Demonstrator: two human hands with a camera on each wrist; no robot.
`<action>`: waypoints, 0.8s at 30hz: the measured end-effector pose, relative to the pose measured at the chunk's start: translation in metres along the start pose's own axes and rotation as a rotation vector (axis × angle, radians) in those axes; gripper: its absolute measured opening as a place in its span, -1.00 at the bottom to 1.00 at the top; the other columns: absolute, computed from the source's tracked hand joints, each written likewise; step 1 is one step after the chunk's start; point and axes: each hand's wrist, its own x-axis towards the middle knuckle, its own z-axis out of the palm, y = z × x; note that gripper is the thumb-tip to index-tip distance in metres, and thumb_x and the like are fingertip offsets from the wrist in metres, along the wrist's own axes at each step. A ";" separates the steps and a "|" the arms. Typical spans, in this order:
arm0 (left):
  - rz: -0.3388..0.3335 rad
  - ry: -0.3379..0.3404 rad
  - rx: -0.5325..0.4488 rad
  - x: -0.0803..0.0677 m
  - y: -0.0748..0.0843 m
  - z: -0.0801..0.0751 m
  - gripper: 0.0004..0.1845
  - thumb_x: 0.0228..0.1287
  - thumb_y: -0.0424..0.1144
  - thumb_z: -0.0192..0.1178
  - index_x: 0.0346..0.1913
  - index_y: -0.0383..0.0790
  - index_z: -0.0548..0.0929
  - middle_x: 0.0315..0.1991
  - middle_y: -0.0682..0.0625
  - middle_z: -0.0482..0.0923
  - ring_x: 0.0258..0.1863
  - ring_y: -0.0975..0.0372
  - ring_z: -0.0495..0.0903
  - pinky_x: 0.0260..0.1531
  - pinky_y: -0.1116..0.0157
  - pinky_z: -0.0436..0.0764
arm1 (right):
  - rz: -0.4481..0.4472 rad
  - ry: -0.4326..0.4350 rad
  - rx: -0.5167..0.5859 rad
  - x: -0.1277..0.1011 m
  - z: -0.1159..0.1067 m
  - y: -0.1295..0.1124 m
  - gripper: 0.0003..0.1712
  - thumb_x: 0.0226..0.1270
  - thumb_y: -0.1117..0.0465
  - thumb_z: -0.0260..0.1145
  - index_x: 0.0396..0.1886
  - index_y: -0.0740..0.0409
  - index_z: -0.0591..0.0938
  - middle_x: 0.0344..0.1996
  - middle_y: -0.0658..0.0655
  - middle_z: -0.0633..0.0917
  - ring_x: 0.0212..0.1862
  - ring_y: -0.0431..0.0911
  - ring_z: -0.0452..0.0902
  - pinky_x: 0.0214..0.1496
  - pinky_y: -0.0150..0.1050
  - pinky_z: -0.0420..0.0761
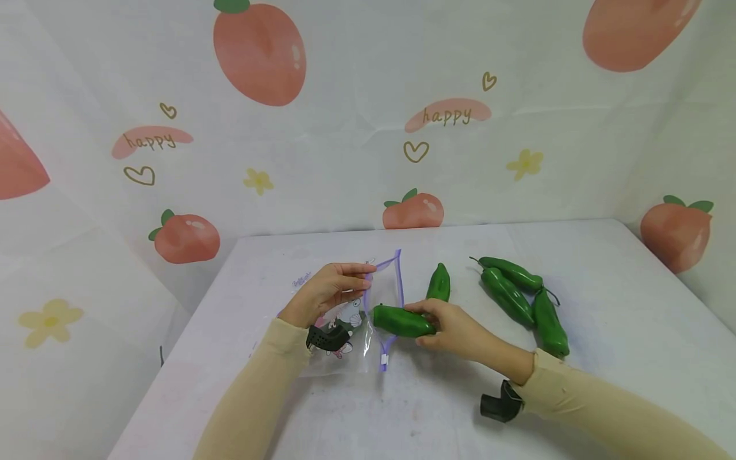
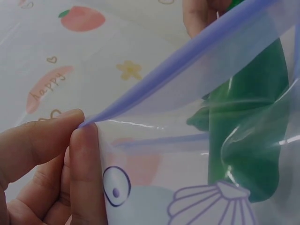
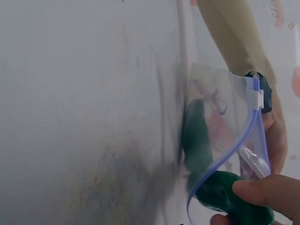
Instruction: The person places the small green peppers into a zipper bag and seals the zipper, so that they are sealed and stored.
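Two hands are working at the middle of the white table (image 1: 604,268), both in beige sleeves with a black strap at each wrist. Nearest, the right hand (image 1: 454,329) is reaching in from five o'clock, its fingers and thumb curling round the thick end of a green pepper (image 1: 402,321) that is lying level, its other end pointing toward nine o'clock and sitting inside the mouth of the clear zip bag (image 1: 345,319). At ten o'clock from that hand, the left hand (image 1: 328,291) is pinching the bag's purple zip edge (image 1: 397,275) between thumb and fingertips, lifting it so the mouth is gaping.

From the left wrist, thumb and forefinger are pressing together on the purple strip (image 2: 187,65), and the pepper (image 2: 243,136) is showing green through the film above a printed shell; the head view is not giving that. From the right wrist, the white slider (image 3: 256,97) is sitting at the far end of the zip, and the pepper (image 3: 234,197) is passing under the purple edge.

Farther off, at one o'clock from the right hand, a single pepper (image 1: 439,283) is lying alone, and at three o'clock three more peppers (image 1: 517,294) are lying bunched, touching one another.
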 end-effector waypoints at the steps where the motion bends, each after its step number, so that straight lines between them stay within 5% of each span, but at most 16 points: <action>1: -0.002 0.003 -0.003 0.000 0.000 0.000 -0.51 0.20 -0.45 0.28 0.22 -0.39 0.53 -0.22 0.11 0.62 -0.31 0.34 0.60 -0.19 0.45 0.65 | 0.000 0.004 0.001 0.000 0.000 0.000 -0.39 0.08 0.40 0.46 0.18 0.28 0.53 0.03 0.23 0.64 -0.13 -0.07 0.55 -0.16 -0.33 0.64; 9: 0.002 0.006 -0.030 0.000 0.002 0.001 -0.55 0.21 -0.51 0.25 0.20 -0.43 0.54 -0.29 0.09 0.61 -0.38 0.35 0.61 -0.26 0.45 0.66 | 0.013 0.031 0.044 0.003 0.003 -0.003 -0.52 0.05 0.35 0.49 -0.01 0.21 0.53 -0.10 0.14 0.65 -0.21 -0.13 0.56 -0.22 -0.35 0.61; 24: 0.007 -0.001 -0.029 0.001 0.002 0.001 -0.56 0.20 -0.51 0.24 0.18 -0.42 0.55 -0.30 0.10 0.61 -0.39 0.36 0.60 -0.26 0.46 0.66 | -0.030 -0.002 0.153 0.006 0.007 -0.007 -0.52 0.15 0.40 0.38 0.12 0.30 0.59 0.03 0.25 0.64 -0.11 -0.04 0.64 -0.08 -0.29 0.68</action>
